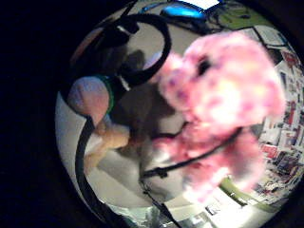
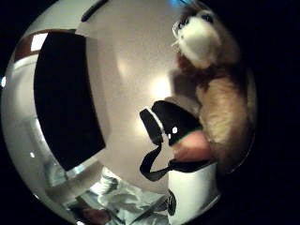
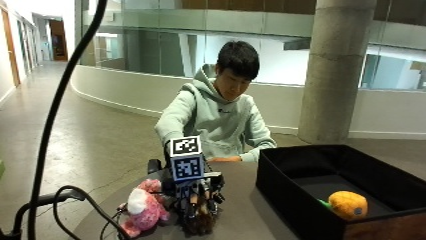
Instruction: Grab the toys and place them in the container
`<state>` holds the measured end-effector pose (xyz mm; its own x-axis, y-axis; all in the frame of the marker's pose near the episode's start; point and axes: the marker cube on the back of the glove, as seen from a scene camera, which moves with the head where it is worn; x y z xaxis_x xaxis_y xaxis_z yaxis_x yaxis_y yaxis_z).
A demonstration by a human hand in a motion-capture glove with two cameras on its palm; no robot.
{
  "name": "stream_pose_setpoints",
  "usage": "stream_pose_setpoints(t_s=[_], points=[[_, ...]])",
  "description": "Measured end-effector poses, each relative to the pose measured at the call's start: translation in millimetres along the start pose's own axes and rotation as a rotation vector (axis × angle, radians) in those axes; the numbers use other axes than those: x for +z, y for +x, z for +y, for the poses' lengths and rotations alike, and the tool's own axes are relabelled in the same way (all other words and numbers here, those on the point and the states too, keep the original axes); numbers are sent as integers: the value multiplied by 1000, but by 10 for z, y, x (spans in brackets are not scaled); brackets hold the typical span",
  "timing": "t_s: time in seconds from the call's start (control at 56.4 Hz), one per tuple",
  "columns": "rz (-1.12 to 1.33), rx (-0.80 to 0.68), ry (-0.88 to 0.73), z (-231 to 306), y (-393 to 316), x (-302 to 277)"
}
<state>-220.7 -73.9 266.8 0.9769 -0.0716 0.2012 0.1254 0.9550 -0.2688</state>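
Our gloved right hand [image 3: 195, 197] is down on the bench [image 3: 246, 215], fingers curled around the brown plush toy [image 3: 198, 220]; pink plush toy [image 3: 143, 207] sits just left, black container [image 3: 293, 192] to our right.

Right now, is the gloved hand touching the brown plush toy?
Touching. The thumb side palm view shows a fingertip pressed against the brown plush toy's fur, and the outside view shows the gloved right hand down on it.
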Motion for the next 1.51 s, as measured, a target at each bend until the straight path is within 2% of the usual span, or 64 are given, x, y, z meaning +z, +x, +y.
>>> stream_pose_setpoints(t_s=[0.089, 0.284, 0.55, 0.78, 0.922, 1.153, 1.295, 1.401, 1.437, 1.508], points=[[-39, 19, 23, -15, -30, 68], [62, 34, 184, -71, -55, 83], [105, -31, 278, -111, -121, 85], [123, -110, 170, 11, -311, -189], [69, -197, 122, 239, -673, -795], [-89, -301, 256, 788, -1666, -1749], [-138, -414, 395, 1000, -2396, -1980], [-113, -478, 442, 1037, -2793, -1980], [-94, -502, 423, 1017, -2898, -1950], [-53, -542, 271, 1044, -3139, -1815]])
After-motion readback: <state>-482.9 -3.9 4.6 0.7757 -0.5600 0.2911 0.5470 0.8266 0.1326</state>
